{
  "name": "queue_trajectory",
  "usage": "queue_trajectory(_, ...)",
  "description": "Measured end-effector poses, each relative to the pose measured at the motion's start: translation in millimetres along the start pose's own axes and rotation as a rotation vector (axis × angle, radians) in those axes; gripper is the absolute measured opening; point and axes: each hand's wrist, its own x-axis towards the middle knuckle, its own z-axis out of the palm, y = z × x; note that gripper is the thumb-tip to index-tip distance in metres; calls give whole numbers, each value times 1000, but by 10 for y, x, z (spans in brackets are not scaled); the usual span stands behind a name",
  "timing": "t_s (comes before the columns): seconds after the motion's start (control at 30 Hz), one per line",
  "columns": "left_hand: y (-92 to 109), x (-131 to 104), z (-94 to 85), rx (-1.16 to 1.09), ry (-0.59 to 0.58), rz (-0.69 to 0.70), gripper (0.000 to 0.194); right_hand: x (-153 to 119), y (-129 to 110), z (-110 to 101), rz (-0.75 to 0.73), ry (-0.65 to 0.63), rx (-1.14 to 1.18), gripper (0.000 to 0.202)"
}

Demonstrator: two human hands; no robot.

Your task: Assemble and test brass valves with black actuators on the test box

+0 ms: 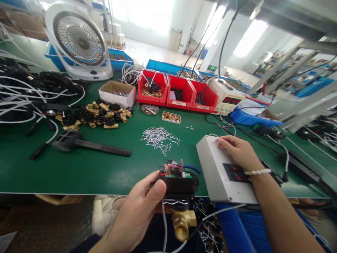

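The left hand [137,211] is closed around a valve unit [180,186] at six o'clock in the view, just at the near edge of the green worktop [118,177]. Its thumb presses the near side of the black housing, board side up, probably so that the green circuit board [173,172] is in sight; the brass body [181,223] points downward, perhaps because its bulk sits awkwardly on a flat top.

At two o'clock from the unit, the right hand [237,151] reaches over a grey control box [210,168], fingertips bunched at its far end (whether they pinch a small control or merely touch it, I cannot tell). The box seems set there for easy reach.

Loose wire clips [158,137] lie at eleven o'clock, likely spread for easy picking. A black mallet [102,147] and brass fittings [109,121] are at ten, red bins [180,104] at twelve.
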Motion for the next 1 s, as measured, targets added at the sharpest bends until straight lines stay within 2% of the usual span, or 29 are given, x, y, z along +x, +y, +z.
queue_trajectory(0.3, 16, 2, 6, -6, 23, -6, 45, -5, -6, -5, -4, 1, -10, 33)
queue_trajectory(0.57, 21, 7, 16, 37, 17, -11, 59, 5, 20, -2, -5, 4, -16, 33)
queue_trajectory(0.77, 14, 13, -2, -11, -26, 3, 48, -5, 8, -4, 5, -6, -7, 36)
queue_trajectory(0.87, 3, 21, -5, -48, -12, -11, 41, -8, -3, -8, 5, -14, -1, 38)
queue_trajectory(1.0, 6, 28, 4, -86, -8, -21, 41, -4, -6, -10, 3, -13, 5, 41)
